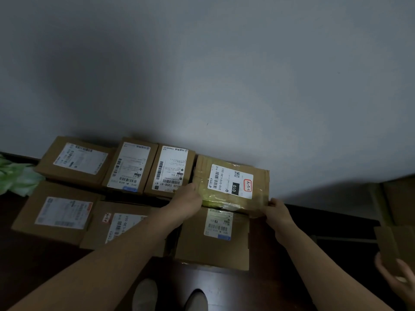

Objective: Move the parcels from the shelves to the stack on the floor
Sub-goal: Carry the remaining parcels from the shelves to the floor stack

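Note:
A taped brown parcel [231, 182] with a white label marked 010 lies against the wall at the back right of the floor stack. My left hand [187, 198] grips its near left edge. My right hand [277, 209] grips its near right corner. Below it sits a larger cardboard parcel [213, 243]. Several more labelled parcels lie flat to the left: a back row [132, 167] along the wall and a front row [58, 212].
A grey wall rises right behind the stack. The floor [224, 286] is dark wood, and my two feet [170, 297] stand on it. Green plastic [15, 178] lies at far left. Another person's hand [395, 277] holds a cardboard box [397, 243] at right.

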